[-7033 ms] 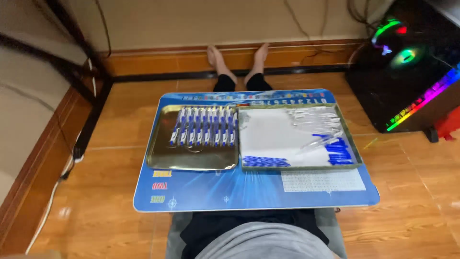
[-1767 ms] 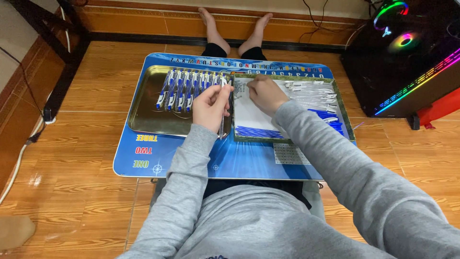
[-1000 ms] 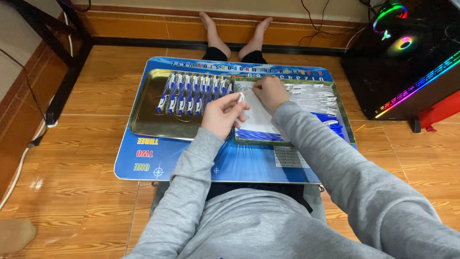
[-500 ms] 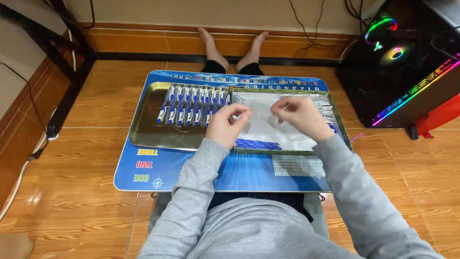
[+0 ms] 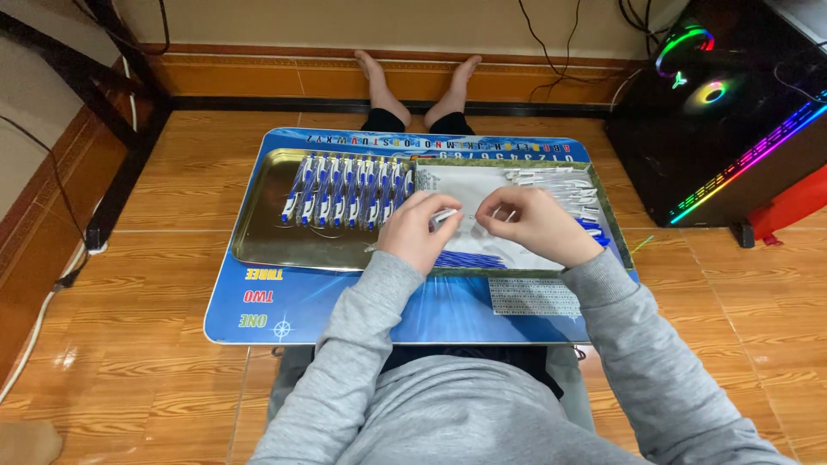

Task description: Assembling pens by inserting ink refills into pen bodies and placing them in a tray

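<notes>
**Small parts held over a crowded tray**

We sit on the floor, legs under a low blue lap table (image 5: 284, 310). Our left hand (image 5: 418, 234) pinches a short clear pen barrel (image 5: 444, 217) between thumb and fingertips, its end pointing right. Our right hand (image 5: 536, 226) is curled, its fingertips closed on something thin near the barrel's mouth; we cannot tell what it is, it is too small. Both hands hover just above the right tray (image 5: 613, 226), over its white liner.

Risks, as we judge them:
- The thin piece could slip from the right fingertips and drop among the loose blue refills (image 5: 469, 259) just below, where it would be hard to pick out.
- A misaligned push could bend the piece against the barrel's edge.
- Our left forearm hangs near the finished row; a sideways nudge could knock the assembled pens (image 5: 345, 189) out of line in the left tray (image 5: 258, 245).

Around us:
- A heap of clear barrels (image 5: 556, 182) lies at the far right of the right tray, behind our right hand, with blue caps (image 5: 594, 228) beside it.
- A dark computer case (image 5: 732, 129) with coloured lights stands on the floor to the right, well apart from the table.
- Cables (image 5: 551, 34) run along the wall ahead.
- Our bare feet (image 5: 418, 73) rest beyond the table's far edge.

Nothing stands between the hands.
</notes>
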